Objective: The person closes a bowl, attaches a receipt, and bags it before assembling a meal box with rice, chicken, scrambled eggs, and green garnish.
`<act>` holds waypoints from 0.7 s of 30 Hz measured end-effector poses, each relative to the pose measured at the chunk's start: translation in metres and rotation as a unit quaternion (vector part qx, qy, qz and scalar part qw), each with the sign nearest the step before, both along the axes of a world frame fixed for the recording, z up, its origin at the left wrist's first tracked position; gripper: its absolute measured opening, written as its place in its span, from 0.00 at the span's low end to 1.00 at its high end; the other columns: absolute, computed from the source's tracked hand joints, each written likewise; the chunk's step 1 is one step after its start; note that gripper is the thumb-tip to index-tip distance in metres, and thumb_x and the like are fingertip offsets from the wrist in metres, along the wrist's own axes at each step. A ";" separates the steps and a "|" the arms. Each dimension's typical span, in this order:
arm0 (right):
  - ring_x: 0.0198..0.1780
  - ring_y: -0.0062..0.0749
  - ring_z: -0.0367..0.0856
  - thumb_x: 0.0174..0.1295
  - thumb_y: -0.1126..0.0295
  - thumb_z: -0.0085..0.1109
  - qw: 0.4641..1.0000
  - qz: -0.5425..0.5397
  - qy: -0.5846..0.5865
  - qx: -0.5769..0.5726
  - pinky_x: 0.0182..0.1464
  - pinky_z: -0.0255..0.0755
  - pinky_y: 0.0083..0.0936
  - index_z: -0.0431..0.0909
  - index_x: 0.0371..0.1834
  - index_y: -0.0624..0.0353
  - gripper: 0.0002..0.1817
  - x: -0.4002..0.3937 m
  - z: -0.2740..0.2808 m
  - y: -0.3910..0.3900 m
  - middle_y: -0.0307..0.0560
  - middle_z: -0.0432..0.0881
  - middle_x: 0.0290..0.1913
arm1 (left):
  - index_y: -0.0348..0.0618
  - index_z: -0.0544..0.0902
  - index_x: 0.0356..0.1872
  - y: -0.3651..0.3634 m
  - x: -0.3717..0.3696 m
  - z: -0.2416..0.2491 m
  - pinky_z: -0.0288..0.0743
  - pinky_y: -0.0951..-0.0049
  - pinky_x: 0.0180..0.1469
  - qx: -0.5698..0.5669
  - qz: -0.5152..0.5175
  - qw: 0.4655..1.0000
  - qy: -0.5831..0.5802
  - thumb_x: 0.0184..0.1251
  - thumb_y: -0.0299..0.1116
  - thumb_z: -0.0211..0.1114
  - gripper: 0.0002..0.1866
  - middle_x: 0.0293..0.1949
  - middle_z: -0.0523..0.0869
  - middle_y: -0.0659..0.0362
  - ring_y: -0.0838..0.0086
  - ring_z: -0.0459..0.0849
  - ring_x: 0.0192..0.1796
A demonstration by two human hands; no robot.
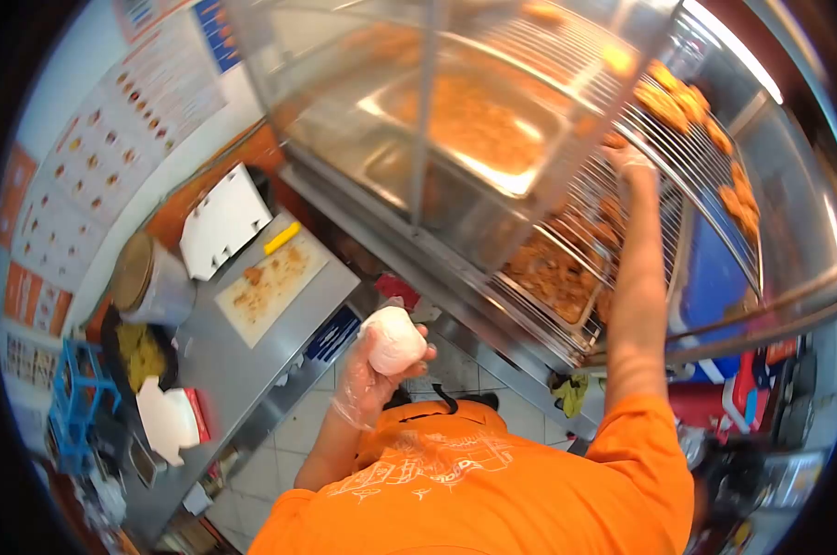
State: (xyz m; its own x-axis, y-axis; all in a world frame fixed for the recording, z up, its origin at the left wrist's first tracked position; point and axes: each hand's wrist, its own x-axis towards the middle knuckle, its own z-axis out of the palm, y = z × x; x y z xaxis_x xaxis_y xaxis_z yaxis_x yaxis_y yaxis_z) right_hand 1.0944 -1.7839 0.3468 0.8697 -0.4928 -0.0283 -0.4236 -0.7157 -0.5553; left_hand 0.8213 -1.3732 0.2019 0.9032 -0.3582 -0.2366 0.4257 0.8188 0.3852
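Observation:
My left hand (361,377), in a clear plastic glove, is closed around a white round bundle (395,340). The bundle looks wrapped, and its contents are hidden. My right hand (629,159), also gloved, reaches into the glass display cabinet. Its fingers close at a piece of fried chicken (614,141) beside the upper wire rack (687,166); blur partly hides the fingertips. More fried chicken (664,104) lies on that rack. Under my right forearm, darker fried pieces (553,277) fill a lower tray and rack.
A metal pan (534,171) of fried food sits inside the cabinet (391,217). On the steel counter (220,361) to the left are a cutting board (294,298) with crumbs, a yellow-handled tool (283,238), a white carton (164,416), a lidded tub (164,287) and a blue rack (76,398).

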 end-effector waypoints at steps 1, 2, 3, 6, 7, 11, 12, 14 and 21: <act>0.49 0.45 0.85 0.67 0.52 0.60 0.977 0.118 -0.085 -0.155 0.54 0.79 0.42 0.84 0.52 0.58 0.22 0.052 -0.013 -0.014 0.53 0.86 0.53 | 0.49 0.70 0.68 0.019 -0.001 -0.006 0.88 0.56 0.46 0.010 0.041 0.999 0.011 0.69 0.56 0.64 0.33 0.55 0.82 0.43 0.45 0.86 0.52; 0.49 0.45 0.85 0.67 0.52 0.60 0.972 0.156 -0.093 -0.151 0.54 0.79 0.42 0.84 0.52 0.58 0.22 0.106 -0.043 -0.009 0.53 0.86 0.53 | 0.49 0.70 0.68 0.037 -0.003 -0.010 0.88 0.56 0.46 0.010 0.080 0.997 0.010 0.69 0.56 0.64 0.33 0.55 0.82 0.43 0.45 0.86 0.52; 0.49 0.45 0.84 0.67 0.52 0.60 0.968 0.193 -0.100 -0.126 0.54 0.79 0.41 0.83 0.53 0.58 0.22 0.147 -0.066 0.031 0.53 0.85 0.53 | 0.48 0.70 0.68 0.057 -0.011 -0.011 0.87 0.55 0.47 0.040 0.085 0.995 0.033 0.70 0.55 0.63 0.32 0.55 0.82 0.44 0.46 0.86 0.52; 0.50 0.44 0.84 0.67 0.53 0.59 0.919 0.369 -0.131 -0.035 0.54 0.78 0.40 0.82 0.54 0.59 0.22 0.210 -0.090 0.276 0.52 0.85 0.54 | 0.46 0.69 0.69 0.112 -0.047 -0.029 0.86 0.55 0.49 0.087 0.153 0.982 0.063 0.74 0.53 0.59 0.30 0.56 0.82 0.46 0.48 0.86 0.52; 0.50 0.44 0.84 0.67 0.53 0.59 0.893 0.432 -0.128 -0.007 0.54 0.78 0.39 0.82 0.55 0.59 0.22 0.203 -0.102 0.362 0.51 0.85 0.54 | 0.45 0.68 0.69 0.125 -0.060 -0.032 0.86 0.55 0.49 0.105 0.182 0.973 0.094 0.75 0.53 0.58 0.30 0.56 0.82 0.47 0.49 0.86 0.52; 0.51 0.42 0.83 0.68 0.53 0.58 0.823 0.560 -0.057 0.072 0.54 0.78 0.37 0.81 0.57 0.59 0.23 0.103 -0.173 0.500 0.50 0.85 0.54 | 0.42 0.69 0.68 0.173 -0.110 -0.040 0.86 0.58 0.49 0.115 0.321 0.927 0.158 0.75 0.50 0.59 0.29 0.56 0.83 0.47 0.51 0.87 0.52; 0.51 0.42 0.83 0.68 0.53 0.58 0.819 0.564 -0.048 0.088 0.54 0.78 0.37 0.80 0.57 0.59 0.23 0.076 -0.171 0.501 0.50 0.85 0.54 | 0.41 0.69 0.68 0.190 -0.121 -0.054 0.86 0.57 0.50 0.094 0.356 0.917 0.152 0.75 0.50 0.60 0.30 0.56 0.83 0.47 0.51 0.87 0.52; 0.52 0.41 0.83 0.68 0.53 0.57 0.818 0.564 -0.030 0.107 0.54 0.78 0.36 0.80 0.58 0.60 0.24 0.030 -0.153 0.478 0.49 0.84 0.54 | 0.39 0.69 0.67 0.216 -0.143 -0.070 0.86 0.55 0.51 0.060 0.427 0.890 0.146 0.74 0.50 0.61 0.31 0.56 0.82 0.45 0.49 0.87 0.52; 0.53 0.39 0.82 0.69 0.54 0.55 0.832 0.513 -0.013 0.210 0.54 0.77 0.33 0.77 0.62 0.61 0.25 -0.116 -0.067 0.408 0.47 0.84 0.54 | 0.36 0.75 0.61 0.387 -0.213 -0.114 0.84 0.56 0.58 0.127 0.647 0.720 0.215 0.65 0.38 0.73 0.27 0.54 0.83 0.51 0.59 0.85 0.55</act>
